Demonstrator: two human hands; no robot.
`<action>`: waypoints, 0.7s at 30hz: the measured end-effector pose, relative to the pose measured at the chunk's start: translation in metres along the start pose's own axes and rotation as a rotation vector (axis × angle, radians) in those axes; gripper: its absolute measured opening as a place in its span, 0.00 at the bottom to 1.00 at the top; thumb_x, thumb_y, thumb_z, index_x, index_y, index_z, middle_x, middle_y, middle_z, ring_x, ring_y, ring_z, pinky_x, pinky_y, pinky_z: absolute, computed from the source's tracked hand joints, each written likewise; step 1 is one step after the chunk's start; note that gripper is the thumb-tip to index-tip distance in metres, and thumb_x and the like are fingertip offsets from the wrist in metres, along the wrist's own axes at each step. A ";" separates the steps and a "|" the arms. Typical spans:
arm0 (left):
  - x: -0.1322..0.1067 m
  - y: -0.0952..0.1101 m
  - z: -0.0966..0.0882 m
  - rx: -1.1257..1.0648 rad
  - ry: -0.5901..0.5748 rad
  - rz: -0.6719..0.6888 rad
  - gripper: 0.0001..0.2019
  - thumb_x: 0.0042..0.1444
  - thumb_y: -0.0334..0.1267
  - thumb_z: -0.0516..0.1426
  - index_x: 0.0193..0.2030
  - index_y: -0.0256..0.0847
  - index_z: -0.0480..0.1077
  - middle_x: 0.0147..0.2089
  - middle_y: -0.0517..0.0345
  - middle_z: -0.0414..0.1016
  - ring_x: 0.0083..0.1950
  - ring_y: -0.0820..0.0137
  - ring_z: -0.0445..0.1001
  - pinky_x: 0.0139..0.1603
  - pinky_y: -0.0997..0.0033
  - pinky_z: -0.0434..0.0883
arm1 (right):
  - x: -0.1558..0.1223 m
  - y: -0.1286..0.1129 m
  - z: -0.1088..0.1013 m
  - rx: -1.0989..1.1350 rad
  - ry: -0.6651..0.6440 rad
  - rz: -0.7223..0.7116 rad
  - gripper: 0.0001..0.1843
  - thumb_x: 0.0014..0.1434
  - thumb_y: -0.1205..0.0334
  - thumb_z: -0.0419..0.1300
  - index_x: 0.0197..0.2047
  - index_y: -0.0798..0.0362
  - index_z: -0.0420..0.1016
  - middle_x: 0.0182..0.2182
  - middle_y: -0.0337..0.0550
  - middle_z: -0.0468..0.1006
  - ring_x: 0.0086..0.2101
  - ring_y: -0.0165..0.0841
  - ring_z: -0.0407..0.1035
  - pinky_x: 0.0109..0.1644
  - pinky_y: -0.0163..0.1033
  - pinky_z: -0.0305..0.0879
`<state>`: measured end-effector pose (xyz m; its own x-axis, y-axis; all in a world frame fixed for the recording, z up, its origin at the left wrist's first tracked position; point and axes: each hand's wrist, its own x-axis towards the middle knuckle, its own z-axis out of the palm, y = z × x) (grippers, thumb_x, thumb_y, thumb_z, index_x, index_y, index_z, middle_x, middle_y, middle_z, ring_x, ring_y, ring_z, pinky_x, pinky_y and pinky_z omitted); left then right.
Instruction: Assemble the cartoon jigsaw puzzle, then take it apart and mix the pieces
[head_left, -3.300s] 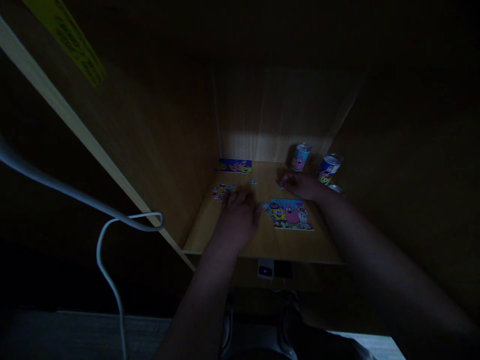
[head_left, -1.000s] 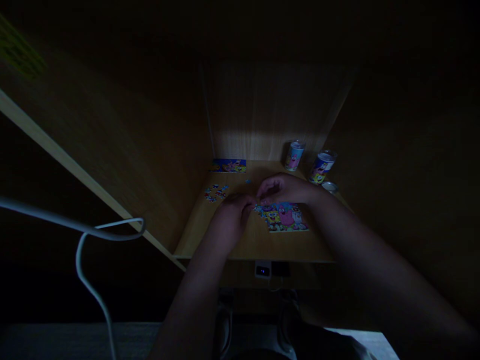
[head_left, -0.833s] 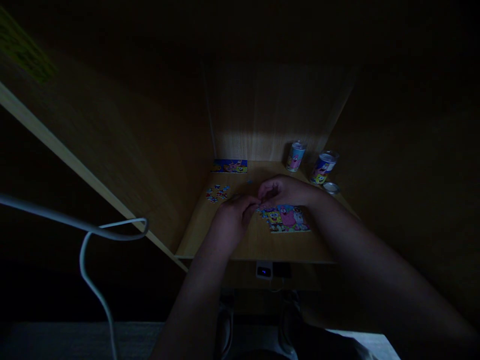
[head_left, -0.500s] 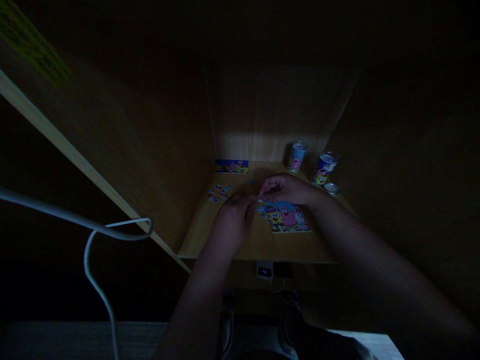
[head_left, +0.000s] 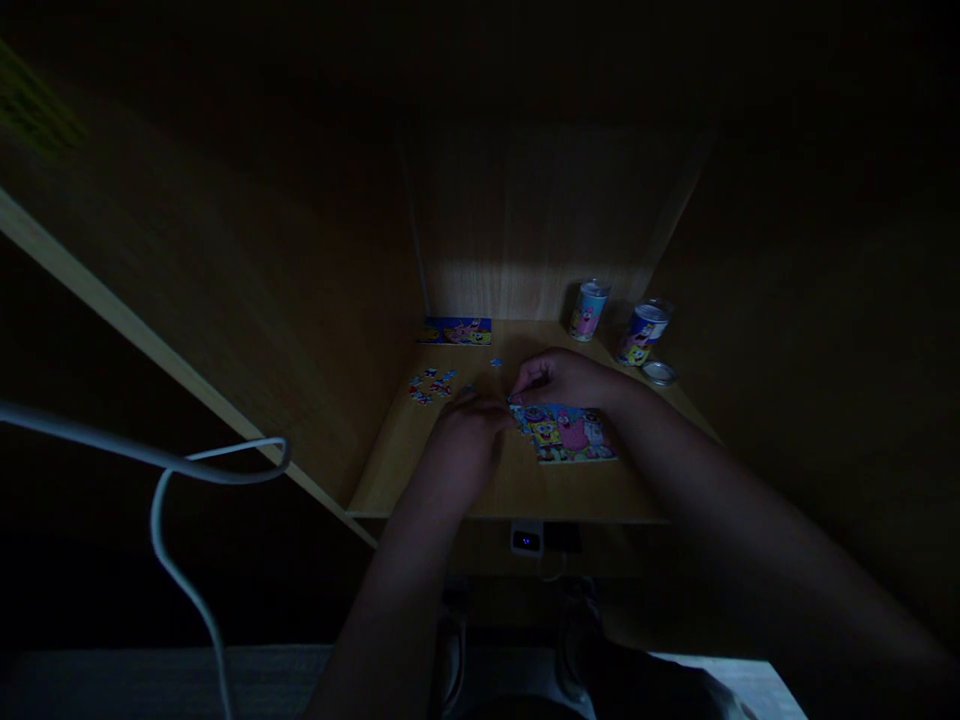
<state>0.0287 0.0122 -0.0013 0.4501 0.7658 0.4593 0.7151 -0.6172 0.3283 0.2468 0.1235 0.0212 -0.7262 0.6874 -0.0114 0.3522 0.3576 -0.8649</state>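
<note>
Your colorful cartoon puzzle [head_left: 571, 436] lies mid-frame, just below your right hand [head_left: 561, 377], pinching a piece [head_left: 511, 400]; your left hand [head_left: 469, 428] I cannot tell.

The left forearm [head_left: 401, 565] slants up from the bottom edge, its hand [head_left: 469, 430] low, back upward, fingers directed toward the right hand [head_left: 559, 378]. That one bends inward at the wrist, fingers curled, tips close beside the left's. The right forearm [head_left: 720, 490] crosses from the lower right corner.
</note>
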 end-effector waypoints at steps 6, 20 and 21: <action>0.000 0.000 0.001 -0.023 0.016 -0.004 0.19 0.58 0.17 0.58 0.42 0.45 0.84 0.47 0.54 0.86 0.51 0.58 0.81 0.61 0.52 0.76 | 0.001 -0.002 0.002 -0.052 0.005 -0.001 0.15 0.55 0.48 0.73 0.37 0.51 0.84 0.35 0.39 0.86 0.35 0.33 0.77 0.42 0.39 0.72; 0.000 0.002 0.000 -0.001 -0.017 -0.020 0.18 0.57 0.17 0.58 0.42 0.43 0.84 0.46 0.53 0.85 0.50 0.57 0.80 0.58 0.53 0.75 | 0.005 0.005 0.002 -0.277 0.066 -0.134 0.14 0.59 0.49 0.71 0.41 0.51 0.83 0.34 0.39 0.83 0.34 0.33 0.74 0.39 0.37 0.67; 0.000 0.002 0.000 -0.005 -0.018 -0.020 0.18 0.57 0.17 0.58 0.42 0.43 0.83 0.46 0.53 0.85 0.50 0.57 0.80 0.58 0.53 0.75 | 0.005 0.006 0.002 -0.289 0.102 -0.150 0.14 0.61 0.49 0.70 0.42 0.52 0.84 0.35 0.40 0.83 0.35 0.34 0.74 0.40 0.38 0.68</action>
<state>0.0298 0.0111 -0.0008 0.4452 0.7812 0.4376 0.7215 -0.6024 0.3413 0.2438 0.1282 0.0156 -0.7248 0.6680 0.1687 0.4092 0.6143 -0.6747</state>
